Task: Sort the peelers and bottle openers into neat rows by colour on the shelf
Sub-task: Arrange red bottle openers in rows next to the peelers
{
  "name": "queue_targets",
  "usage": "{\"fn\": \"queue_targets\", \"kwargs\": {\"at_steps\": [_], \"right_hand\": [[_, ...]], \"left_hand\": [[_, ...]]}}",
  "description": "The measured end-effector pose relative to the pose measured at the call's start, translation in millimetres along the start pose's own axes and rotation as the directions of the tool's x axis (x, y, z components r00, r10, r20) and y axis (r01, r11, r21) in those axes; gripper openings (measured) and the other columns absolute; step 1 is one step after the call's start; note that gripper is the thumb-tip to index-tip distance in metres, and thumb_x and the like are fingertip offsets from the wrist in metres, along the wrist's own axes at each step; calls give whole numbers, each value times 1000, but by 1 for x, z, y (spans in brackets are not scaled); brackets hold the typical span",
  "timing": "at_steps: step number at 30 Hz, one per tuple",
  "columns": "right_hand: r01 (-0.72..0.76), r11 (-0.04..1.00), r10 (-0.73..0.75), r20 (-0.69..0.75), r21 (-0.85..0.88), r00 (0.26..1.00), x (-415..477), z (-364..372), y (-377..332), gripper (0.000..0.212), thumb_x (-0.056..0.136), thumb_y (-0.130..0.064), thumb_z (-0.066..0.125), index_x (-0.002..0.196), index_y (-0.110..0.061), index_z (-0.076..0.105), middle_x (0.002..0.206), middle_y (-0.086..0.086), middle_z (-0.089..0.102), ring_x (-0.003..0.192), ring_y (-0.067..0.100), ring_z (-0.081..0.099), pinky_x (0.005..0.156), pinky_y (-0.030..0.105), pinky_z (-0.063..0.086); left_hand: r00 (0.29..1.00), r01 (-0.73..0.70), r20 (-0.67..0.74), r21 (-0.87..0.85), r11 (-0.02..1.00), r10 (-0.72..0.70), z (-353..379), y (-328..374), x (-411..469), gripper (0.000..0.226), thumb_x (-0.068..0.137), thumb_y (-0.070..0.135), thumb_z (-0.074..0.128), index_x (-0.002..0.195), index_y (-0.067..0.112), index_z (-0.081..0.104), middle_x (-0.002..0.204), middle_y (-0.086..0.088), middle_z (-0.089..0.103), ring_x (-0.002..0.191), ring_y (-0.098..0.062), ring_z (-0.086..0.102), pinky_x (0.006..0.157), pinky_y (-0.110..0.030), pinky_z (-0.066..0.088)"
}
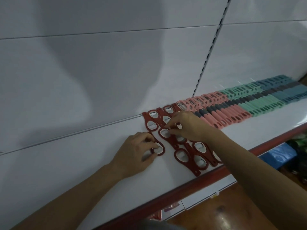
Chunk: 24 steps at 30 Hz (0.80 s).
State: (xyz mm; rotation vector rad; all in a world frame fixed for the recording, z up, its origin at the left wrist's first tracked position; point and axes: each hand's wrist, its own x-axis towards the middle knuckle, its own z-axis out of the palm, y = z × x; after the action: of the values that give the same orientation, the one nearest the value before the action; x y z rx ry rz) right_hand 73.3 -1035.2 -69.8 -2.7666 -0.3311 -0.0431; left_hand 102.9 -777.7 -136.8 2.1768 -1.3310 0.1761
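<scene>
Left grip (137, 152) and right grip (189, 126) each pinched a red bottle opener (163, 149); tugging either could knock touching neighbours askew.

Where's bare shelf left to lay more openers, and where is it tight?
Free: the bare shelf left of the left hand, from back panel to red front edge. A bare strip runs in front of the pink peelers. Crowded: the red bottle openers under the right hand, and rightward, solid rows of peelers.
</scene>
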Motion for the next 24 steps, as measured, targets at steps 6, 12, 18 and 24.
{"fn": "queue_targets", "kwargs": {"at_steps": [6,12,18,24], "right_hand": [[13,1000,-13,-11,-24,1000,0,14,4,10,89,-34,75,94,-26,79,92,-9,67,87,7,54,80,25,47],[27,996,-31,-41,-84,999,0,18,6,14,92,-35,72,97,-22,75,93,-9,60,90,9,50,82,23,37],[23,997,-29,-92,-70,995,3,21,10,15,89,-35,74,86,-20,74,83,-7,63,81,11,52,80,30,49],[48,997,-54,-104,-55,993,4,21,11,19,90,-36,74,85,-18,74,82,-5,64,79,12,52,80,30,47]], "left_hand": [[999,49,10,-41,998,-49,3,2,4,23,90,37,68,107,24,76,114,7,61,103,-9,59,86,-35,51],[998,58,19,-44,997,-57,7,10,6,21,89,37,72,105,25,76,116,8,62,106,-9,59,89,-34,50],[997,76,16,-51,996,-75,11,14,9,21,90,35,72,108,23,76,120,8,63,110,-7,59,93,-34,50],[997,81,8,-32,996,-81,13,17,10,21,92,37,71,107,23,76,120,7,64,109,-8,61,94,-34,50]]}}
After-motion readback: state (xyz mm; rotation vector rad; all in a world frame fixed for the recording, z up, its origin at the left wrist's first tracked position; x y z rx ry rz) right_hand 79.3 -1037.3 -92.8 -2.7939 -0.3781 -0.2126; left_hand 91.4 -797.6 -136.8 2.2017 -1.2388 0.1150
